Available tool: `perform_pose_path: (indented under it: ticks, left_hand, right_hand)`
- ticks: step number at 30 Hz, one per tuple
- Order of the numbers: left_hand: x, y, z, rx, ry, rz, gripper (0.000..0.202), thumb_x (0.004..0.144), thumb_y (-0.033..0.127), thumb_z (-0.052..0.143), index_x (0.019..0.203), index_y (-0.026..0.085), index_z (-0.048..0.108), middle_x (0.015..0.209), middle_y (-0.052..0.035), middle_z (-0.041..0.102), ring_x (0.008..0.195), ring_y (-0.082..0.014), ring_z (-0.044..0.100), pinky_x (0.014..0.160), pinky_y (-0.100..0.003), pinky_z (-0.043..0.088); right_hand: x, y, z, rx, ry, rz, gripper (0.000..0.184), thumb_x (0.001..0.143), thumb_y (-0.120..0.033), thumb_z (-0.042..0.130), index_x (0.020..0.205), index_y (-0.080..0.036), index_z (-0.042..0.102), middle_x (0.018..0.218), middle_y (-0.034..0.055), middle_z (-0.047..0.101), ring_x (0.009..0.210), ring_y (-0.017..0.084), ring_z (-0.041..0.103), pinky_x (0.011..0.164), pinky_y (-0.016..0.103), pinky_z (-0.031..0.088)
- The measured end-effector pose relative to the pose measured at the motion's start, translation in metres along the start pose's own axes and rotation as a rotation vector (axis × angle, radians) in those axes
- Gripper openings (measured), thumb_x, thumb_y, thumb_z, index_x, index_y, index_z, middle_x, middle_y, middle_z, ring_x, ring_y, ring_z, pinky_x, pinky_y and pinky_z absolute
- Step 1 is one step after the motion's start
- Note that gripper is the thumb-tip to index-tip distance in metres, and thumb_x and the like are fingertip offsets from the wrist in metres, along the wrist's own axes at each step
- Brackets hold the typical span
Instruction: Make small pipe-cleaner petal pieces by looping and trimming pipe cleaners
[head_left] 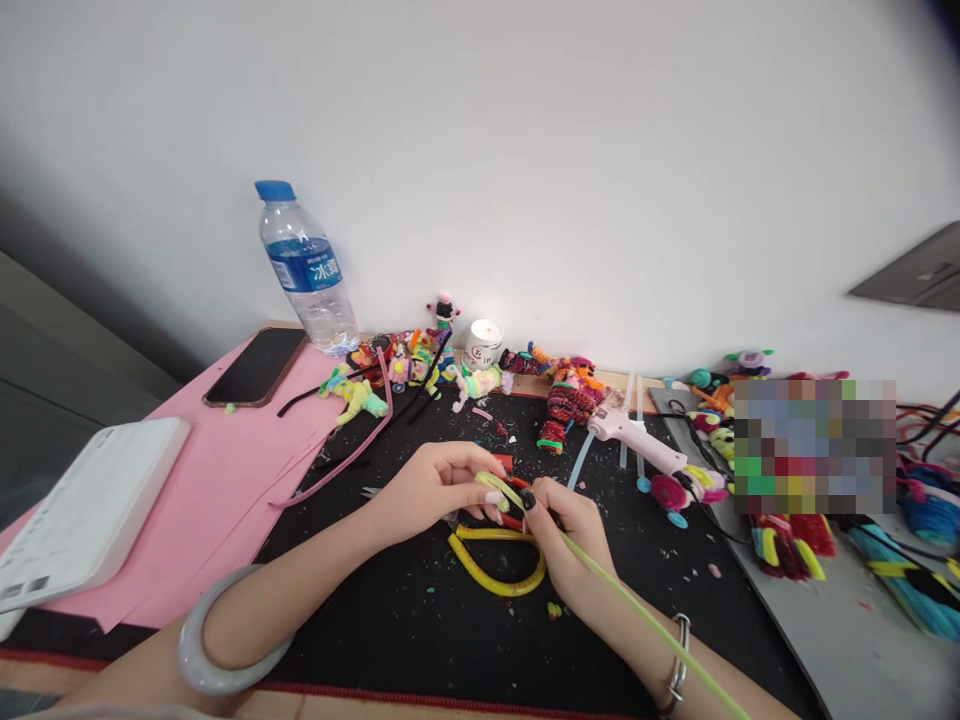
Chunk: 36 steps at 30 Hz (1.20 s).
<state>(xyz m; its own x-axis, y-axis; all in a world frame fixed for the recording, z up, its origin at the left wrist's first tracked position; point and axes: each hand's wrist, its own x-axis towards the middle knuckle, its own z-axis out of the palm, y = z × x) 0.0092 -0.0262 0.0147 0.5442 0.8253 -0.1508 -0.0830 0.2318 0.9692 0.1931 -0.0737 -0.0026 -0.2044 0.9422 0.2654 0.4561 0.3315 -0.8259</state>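
Between both hands is a pale green pipe cleaner (600,572), folded into a small loop at its end; the long tail runs over my right wrist. My left hand (442,485) pinches the looped end between thumb and fingers. With thumb and fingers, my right hand (566,530) grips the same stem just beside it. On the black mat below lies a tool with curved yellow handles (495,580) and red parts, partly hidden by my hands. Its pointed metal tip shows left of my left hand.
Behind are several fuzzy pipe-cleaner figures (570,405), a white cup (484,343) and a pink glue gun (637,440). To the left are a water bottle (307,270), a phone (256,368), pink sheets (217,470) and a white box-like device (97,500). More figures and cables lie right.
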Motion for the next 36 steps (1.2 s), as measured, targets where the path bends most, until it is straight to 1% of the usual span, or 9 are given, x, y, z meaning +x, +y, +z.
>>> perform_pose_path:
  ticks: [7,12,18,21,23,27,30,32,36]
  left_hand:
    - [-0.002,-0.003,-0.001,0.153,-0.003,0.014,0.015,0.075,0.022,0.066,0.085,0.013,0.069,0.069,-0.0056,0.073,0.065,-0.0163,0.069,0.059,-0.022,0.052]
    - [-0.002,-0.001,-0.001,0.153,0.049,-0.008,0.011,0.073,0.021,0.066,0.080,0.014,0.072,0.072,-0.0058,0.074,0.066,-0.0169,0.069,0.059,-0.022,0.052]
    - [-0.002,0.004,-0.001,0.158,0.073,-0.071,0.007,0.072,0.019,0.067,0.070,0.013,0.070,0.067,-0.0045,0.072,0.061,-0.0148,0.067,0.054,-0.020,0.050]
    - [0.000,0.004,-0.005,0.102,0.071,-0.049,0.008,0.073,0.020,0.067,0.070,0.012,0.067,0.066,-0.0046,0.072,0.061,-0.0141,0.067,0.057,-0.021,0.051]
    - [0.002,0.004,-0.008,0.025,0.085,-0.014,0.011,0.071,0.020,0.070,0.077,0.012,0.066,0.070,-0.0046,0.072,0.065,-0.0142,0.067,0.061,-0.022,0.051]
    - [0.004,-0.001,-0.011,-0.143,0.116,-0.008,0.035,0.065,0.019,0.076,0.098,0.016,0.064,0.080,-0.0025,0.071,0.069,-0.0120,0.066,0.065,-0.021,0.051]
    - [0.003,-0.006,-0.007,-0.166,0.062,-0.051,0.021,0.073,0.030,0.070,0.085,0.013,0.069,0.070,-0.0029,0.067,0.062,-0.0099,0.061,0.061,-0.020,0.050]
    - [0.002,-0.009,-0.003,-0.193,0.029,-0.069,0.026,0.078,0.036,0.064,0.078,0.011,0.069,0.067,-0.0040,0.064,0.060,-0.0099,0.059,0.060,-0.021,0.050]
    - [0.001,-0.011,0.002,-0.302,0.023,-0.095,0.029,0.080,0.039,0.061,0.078,0.010,0.067,0.069,-0.0044,0.062,0.058,-0.0088,0.057,0.058,-0.020,0.049]
  right_hand:
    - [0.001,-0.001,0.000,0.022,-0.018,0.012,0.031,0.089,-0.023,0.042,0.059,-0.018,0.041,0.055,-0.0039,0.042,0.051,0.010,0.039,0.050,0.022,0.029]
    - [0.001,-0.001,-0.001,0.041,-0.023,0.000,0.030,0.089,-0.025,0.042,0.060,-0.018,0.044,0.056,-0.0032,0.045,0.052,0.010,0.041,0.050,0.022,0.029]
    - [0.001,-0.001,-0.002,0.060,-0.009,0.054,0.034,0.091,-0.029,0.042,0.059,-0.017,0.046,0.054,-0.0040,0.043,0.050,0.009,0.039,0.048,0.022,0.028]
    - [0.001,0.000,-0.003,0.063,0.008,0.044,0.037,0.092,-0.031,0.040,0.058,-0.017,0.045,0.053,-0.0041,0.041,0.050,0.009,0.038,0.048,0.023,0.027]
    - [0.000,0.001,-0.004,0.075,0.033,0.024,0.038,0.093,-0.033,0.037,0.058,-0.018,0.044,0.054,-0.0040,0.039,0.050,0.010,0.037,0.049,0.023,0.027]
    - [-0.001,0.001,-0.004,0.089,0.040,0.016,0.036,0.093,-0.032,0.037,0.061,-0.018,0.044,0.055,-0.0038,0.040,0.050,0.010,0.037,0.049,0.023,0.027]
    - [0.000,-0.002,-0.002,0.067,0.017,0.023,0.032,0.092,-0.029,0.039,0.062,-0.018,0.045,0.056,-0.0040,0.040,0.050,0.009,0.036,0.048,0.023,0.027]
    - [0.002,-0.003,-0.001,0.045,-0.002,0.011,0.029,0.091,-0.026,0.040,0.063,-0.018,0.046,0.057,-0.0037,0.042,0.050,0.010,0.037,0.048,0.022,0.028]
    - [0.003,-0.004,0.001,-0.003,-0.039,-0.037,0.024,0.088,-0.022,0.042,0.065,-0.019,0.045,0.059,-0.0032,0.044,0.052,0.010,0.040,0.049,0.022,0.030]
